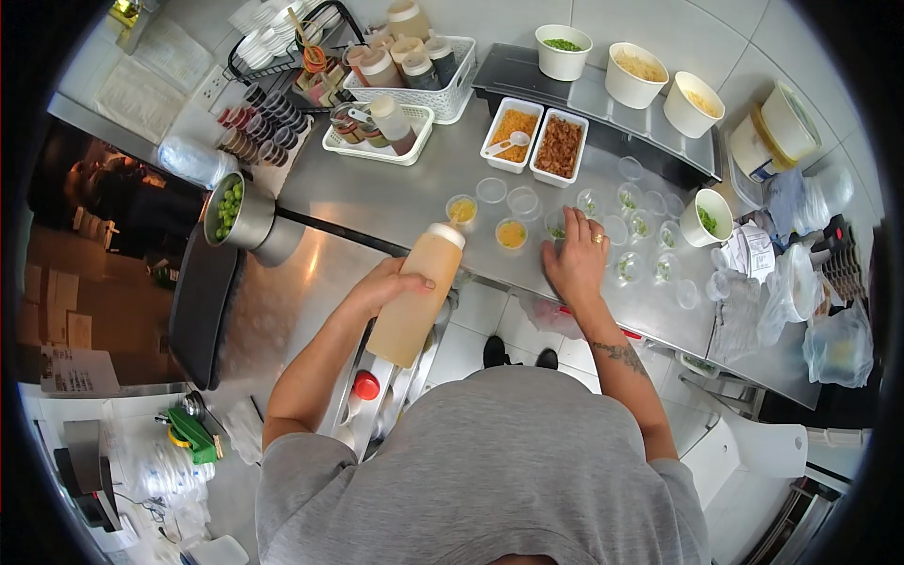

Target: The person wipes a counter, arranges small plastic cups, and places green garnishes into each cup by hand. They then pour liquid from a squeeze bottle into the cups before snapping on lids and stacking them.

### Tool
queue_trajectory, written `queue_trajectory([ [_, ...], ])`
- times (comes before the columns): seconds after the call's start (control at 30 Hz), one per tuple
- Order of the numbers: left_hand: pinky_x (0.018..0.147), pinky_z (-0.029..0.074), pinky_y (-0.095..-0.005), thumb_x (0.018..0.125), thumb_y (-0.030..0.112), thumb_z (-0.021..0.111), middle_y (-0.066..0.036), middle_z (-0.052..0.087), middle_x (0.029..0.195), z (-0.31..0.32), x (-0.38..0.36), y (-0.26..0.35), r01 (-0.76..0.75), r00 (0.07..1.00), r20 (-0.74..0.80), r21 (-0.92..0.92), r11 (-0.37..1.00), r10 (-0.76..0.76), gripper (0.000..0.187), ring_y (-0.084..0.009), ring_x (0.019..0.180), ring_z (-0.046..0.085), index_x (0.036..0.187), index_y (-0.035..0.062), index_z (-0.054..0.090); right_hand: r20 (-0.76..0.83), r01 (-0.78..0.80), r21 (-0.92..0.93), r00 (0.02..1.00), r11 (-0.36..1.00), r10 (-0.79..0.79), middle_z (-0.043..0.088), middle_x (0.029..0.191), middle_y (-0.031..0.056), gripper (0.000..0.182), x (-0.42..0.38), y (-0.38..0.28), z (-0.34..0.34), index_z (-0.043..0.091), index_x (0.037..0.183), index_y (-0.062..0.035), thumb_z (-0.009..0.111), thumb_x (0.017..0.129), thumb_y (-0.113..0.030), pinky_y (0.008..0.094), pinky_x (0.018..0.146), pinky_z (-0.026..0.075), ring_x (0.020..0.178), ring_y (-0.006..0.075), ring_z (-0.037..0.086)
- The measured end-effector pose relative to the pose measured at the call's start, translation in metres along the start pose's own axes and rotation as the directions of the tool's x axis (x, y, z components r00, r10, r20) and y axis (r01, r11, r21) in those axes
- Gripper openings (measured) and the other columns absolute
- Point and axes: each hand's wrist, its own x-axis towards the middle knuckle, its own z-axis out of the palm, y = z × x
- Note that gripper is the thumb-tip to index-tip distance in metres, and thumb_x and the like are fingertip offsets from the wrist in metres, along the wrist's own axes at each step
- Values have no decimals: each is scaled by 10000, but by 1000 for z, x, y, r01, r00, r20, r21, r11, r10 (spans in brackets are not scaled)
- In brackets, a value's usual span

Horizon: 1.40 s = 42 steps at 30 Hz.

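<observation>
My left hand [388, 282] grips a large squeeze bottle [416, 294] of orange sauce, tilted so its white cap and nozzle point at a small plastic cup [461, 209] with orange sauce in it. A second sauce-filled cup [511, 234] stands just right of the nozzle. My right hand [576, 256], with a ring on one finger, rests on the steel counter [395, 193], fingertips on a small cup with green bits [556, 226]. Two empty clear cups [492, 190] stand behind the filled ones.
Several small cups with green garnish [640, 226] spread to the right. Two white trays of toppings [537, 141] and white tubs [636, 75] stand at the back, white baskets of bottles [424, 71] at back left. A steel pot of green pieces [231, 212] sits left; plastic bags [833, 344] lie right.
</observation>
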Motion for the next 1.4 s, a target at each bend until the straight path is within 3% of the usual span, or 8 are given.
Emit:
queue_trajectory([
  [0.33,800,531,-334,725,188,701,-112,657,1043,-10,4,-3,-37,996,76,18,999,35,560,-200,911,655,1227,-18,561,68,-171,102,984,980,165,513,1150,193,602,-11,-17,2,488,1283,2,716,749,-157,435,817,485,1000,356,553],
  [0.43,814,526,-333,715,204,710,-117,669,1026,-9,6,-8,-92,993,81,38,995,89,556,-208,907,662,1205,-19,574,97,-232,198,971,952,217,494,1183,209,620,-19,-20,-1,491,1288,-5,745,771,-234,434,779,511,972,370,573],
  [0.63,927,472,-337,714,219,735,-129,632,1141,3,9,-18,-220,974,79,105,970,212,650,-219,1043,614,1282,-3,514,149,-270,363,962,892,231,488,1205,222,614,-33,-9,-3,461,1292,1,747,771,-155,429,832,507,1051,410,553],
  [0.8,980,431,-335,697,238,772,-140,581,1244,35,6,-27,-234,968,109,57,971,227,768,-222,1137,563,1350,-1,444,230,-232,430,963,873,142,482,1230,217,621,-40,8,-10,447,1304,-1,739,777,-151,437,852,500,1061,411,548],
  [1.03,991,419,-338,676,259,774,-146,596,1220,91,-7,-33,-197,980,41,113,974,194,803,-230,1131,567,1358,-2,438,323,-140,518,946,844,-41,446,1274,203,619,-38,33,-12,427,1327,-19,711,792,-148,442,862,503,1062,404,556],
  [1.13,981,425,-325,679,271,763,-147,604,1206,115,-12,-31,-158,987,26,173,972,156,799,-231,1121,570,1357,-3,440,275,-49,541,954,839,-122,461,1257,158,621,-36,43,-4,444,1328,-46,724,780,-129,377,696,532,761,269,614],
  [1.33,945,439,-311,691,280,744,-137,616,1164,148,-16,-20,-113,992,74,167,979,102,767,-215,1076,578,1341,-17,464,279,-35,605,945,795,-171,461,1239,164,611,-34,46,-6,434,1316,-48,719,778,-99,387,703,534,794,305,618],
  [1.4,945,431,-305,707,262,736,-128,613,1155,150,-13,-22,-90,992,103,154,984,75,751,-200,1078,566,1348,-16,461,194,34,631,960,775,-200,462,1230,164,620,-35,48,0,433,1317,-49,720,768,-70,388,700,534,793,308,620],
])
